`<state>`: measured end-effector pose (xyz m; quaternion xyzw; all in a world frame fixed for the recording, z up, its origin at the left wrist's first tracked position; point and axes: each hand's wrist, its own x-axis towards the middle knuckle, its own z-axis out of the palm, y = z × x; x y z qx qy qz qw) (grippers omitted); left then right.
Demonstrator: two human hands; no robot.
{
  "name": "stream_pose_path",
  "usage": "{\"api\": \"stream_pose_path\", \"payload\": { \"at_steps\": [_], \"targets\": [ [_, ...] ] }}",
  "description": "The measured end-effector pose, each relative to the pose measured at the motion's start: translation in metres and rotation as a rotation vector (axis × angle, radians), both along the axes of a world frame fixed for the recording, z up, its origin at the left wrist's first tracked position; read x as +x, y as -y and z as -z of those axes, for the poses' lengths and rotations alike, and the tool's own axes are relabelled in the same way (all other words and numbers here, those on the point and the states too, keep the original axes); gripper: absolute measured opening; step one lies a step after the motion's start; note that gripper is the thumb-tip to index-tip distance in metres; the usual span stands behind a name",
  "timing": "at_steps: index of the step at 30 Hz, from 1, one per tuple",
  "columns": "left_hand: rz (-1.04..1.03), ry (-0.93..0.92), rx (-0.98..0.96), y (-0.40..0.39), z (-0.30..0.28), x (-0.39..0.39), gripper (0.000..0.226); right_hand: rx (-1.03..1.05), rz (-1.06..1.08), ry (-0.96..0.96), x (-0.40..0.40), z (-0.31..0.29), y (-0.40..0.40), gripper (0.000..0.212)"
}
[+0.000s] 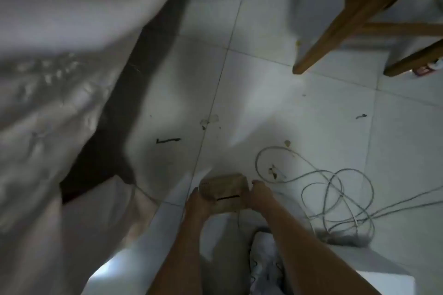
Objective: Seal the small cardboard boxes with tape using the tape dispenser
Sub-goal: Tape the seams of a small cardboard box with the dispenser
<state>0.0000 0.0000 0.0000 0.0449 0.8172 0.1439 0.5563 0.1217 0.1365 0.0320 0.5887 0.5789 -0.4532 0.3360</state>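
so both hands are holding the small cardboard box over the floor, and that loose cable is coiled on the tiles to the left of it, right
Not quite. The head view shows the left hand and right hand holding the small cardboard box over the floor, but the loose cable is coiled on the tiles to the right of it, not the left.

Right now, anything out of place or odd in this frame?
Yes. A loose grey cable lies tangled on the tiled floor right of the small cardboard box, a trip hazard. Debris and dark marks dot the tiles. Both the left hand and right hand grip the box; no tape dispenser is visible.
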Motion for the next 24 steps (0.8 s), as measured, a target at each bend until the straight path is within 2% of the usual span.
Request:
{"api": "stream_pose_path", "payload": {
  "at_steps": [2,4,6,11,13,17,21,24],
  "targets": [
    [-0.048,-0.012,0.029,-0.003,0.005,0.002,0.063,-0.033,-0.034,0.016,0.000,0.012,0.001,0.055],
    [-0.072,-0.021,0.009,-0.003,0.010,0.004,0.066,-0.036,-0.037,0.002,0.001,0.018,0.001,0.044],
    [-0.085,-0.039,-0.016,-0.002,0.012,0.004,0.059,0.011,-0.007,-0.018,0.002,0.018,0.003,0.034],
    [-0.151,-0.080,0.043,-0.016,-0.027,-0.007,0.040,0.136,0.187,-0.129,0.000,-0.018,-0.007,0.036],
    [-0.171,-0.107,0.077,-0.026,-0.058,-0.011,0.033,0.172,0.238,-0.167,-0.003,-0.049,-0.015,0.026],
    [-0.208,-0.184,0.143,-0.057,-0.140,-0.027,0.043,0.231,0.377,-0.244,-0.015,-0.135,-0.041,0.029],
    [-0.175,-0.229,0.247,-0.096,-0.250,-0.052,0.045,0.255,0.405,-0.300,-0.037,-0.247,-0.070,0.037],
    [-0.214,-0.254,0.338,-0.127,-0.342,-0.072,0.038,0.295,0.443,-0.336,-0.055,-0.338,-0.099,0.037]
  ]
}}
